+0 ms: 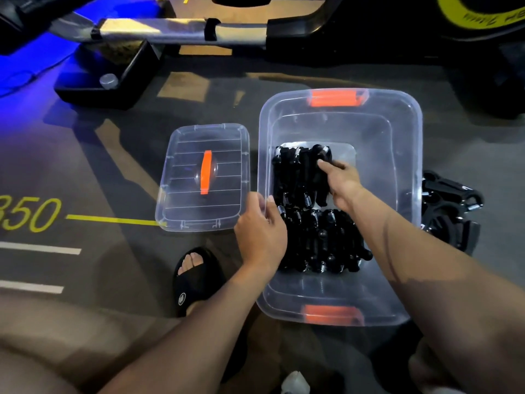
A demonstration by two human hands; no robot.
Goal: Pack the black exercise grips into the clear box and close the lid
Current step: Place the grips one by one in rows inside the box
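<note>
A clear box (403,132) with orange latches stands open on the floor. Several black exercise grips (321,240) with metal springs lie in rows on its bottom. My right hand (342,182) reaches inside and is shut on a black grip in the far row. My left hand (260,233) holds the box's left rim, thumb over the edge. The clear lid (181,194) with an orange handle lies flat on the floor left of the box. More black grips (446,206) sit in a pile on the floor right of the box.
A black and silver exercise machine frame (159,32) crosses the top of the view, with a black and yellow machine (480,21) at top right. My foot in a black sandal (196,277) rests left of the box. Yellow and white markings line the grey floor.
</note>
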